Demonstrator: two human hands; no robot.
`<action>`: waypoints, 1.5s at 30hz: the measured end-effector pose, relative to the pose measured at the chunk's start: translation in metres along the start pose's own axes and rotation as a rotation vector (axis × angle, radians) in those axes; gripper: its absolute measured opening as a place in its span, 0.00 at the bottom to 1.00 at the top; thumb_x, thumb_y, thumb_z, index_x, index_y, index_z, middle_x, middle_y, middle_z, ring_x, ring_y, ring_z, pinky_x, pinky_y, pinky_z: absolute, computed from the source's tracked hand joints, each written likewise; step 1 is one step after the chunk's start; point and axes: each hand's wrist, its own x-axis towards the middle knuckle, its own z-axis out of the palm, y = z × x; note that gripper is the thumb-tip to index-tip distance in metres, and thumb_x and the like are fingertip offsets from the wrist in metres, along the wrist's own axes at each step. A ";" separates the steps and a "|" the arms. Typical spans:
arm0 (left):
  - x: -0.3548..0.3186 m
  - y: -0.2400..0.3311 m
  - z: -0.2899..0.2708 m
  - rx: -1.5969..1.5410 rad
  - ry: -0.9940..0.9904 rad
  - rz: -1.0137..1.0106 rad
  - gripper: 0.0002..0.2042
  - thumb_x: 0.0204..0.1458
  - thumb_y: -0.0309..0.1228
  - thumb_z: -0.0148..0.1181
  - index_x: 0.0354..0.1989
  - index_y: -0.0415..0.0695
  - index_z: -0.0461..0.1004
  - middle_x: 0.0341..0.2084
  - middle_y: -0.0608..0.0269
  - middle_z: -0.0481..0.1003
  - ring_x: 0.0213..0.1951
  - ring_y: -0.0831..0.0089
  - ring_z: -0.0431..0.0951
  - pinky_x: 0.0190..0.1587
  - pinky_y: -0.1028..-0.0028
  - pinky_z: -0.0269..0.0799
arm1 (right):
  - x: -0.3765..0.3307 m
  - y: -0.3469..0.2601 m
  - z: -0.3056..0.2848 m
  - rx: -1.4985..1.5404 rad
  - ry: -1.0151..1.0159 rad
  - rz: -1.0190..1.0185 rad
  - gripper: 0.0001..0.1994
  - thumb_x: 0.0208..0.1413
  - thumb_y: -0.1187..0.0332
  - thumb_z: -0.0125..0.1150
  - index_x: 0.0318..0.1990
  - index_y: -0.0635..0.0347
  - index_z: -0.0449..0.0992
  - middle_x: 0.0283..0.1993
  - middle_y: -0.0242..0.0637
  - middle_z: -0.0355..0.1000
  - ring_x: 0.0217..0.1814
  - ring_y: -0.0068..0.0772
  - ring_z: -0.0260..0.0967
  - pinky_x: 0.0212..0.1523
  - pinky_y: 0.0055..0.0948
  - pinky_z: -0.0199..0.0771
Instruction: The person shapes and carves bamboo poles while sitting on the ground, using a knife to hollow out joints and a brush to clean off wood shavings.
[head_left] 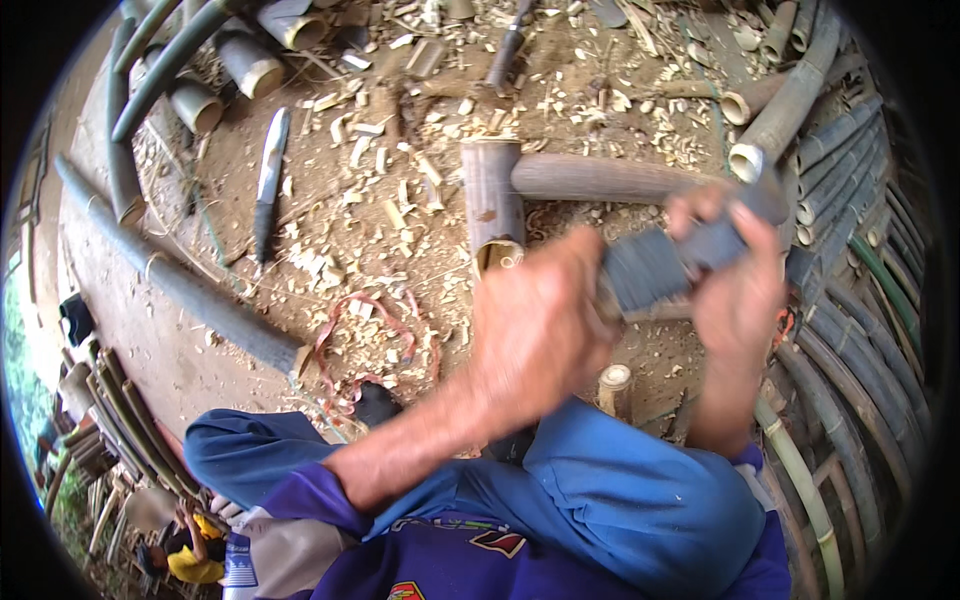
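Observation:
Both hands are in front of my lap, on a dark grey ridged cylinder [645, 270] that looks wrapped. My left hand [540, 335] is closed at its near-left end. My right hand [738, 285] has its fingers bent round the dark far-right end; motion blurs it, and the kind of tool is unclear. Just beyond my left hand stands a short brown bamboo tube [493, 195] with an open end. A long bamboo piece [610, 178] meets its side and runs right, behind my right hand. A cut bamboo stub [615, 390] shows below the cylinder.
A knife [268, 185] with a dark handle lies on the ground to the left. Another dark-handled tool [508, 48] lies at the far side. Pale wood chips [330, 262] litter the dirt. Bamboo poles [850, 340] crowd the right; a long pole [210, 300] lies left. Someone in yellow [195, 562] sits lower left.

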 end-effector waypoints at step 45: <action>-0.071 -0.083 -0.043 0.060 -0.173 -0.690 0.20 0.33 0.37 0.76 0.33 0.36 0.82 0.24 0.51 0.81 0.25 0.67 0.80 0.36 0.65 0.77 | -0.013 0.171 0.050 0.318 -0.195 0.760 0.10 0.64 0.67 0.50 0.45 0.65 0.72 0.39 0.46 0.76 0.28 0.29 0.72 0.29 0.38 0.84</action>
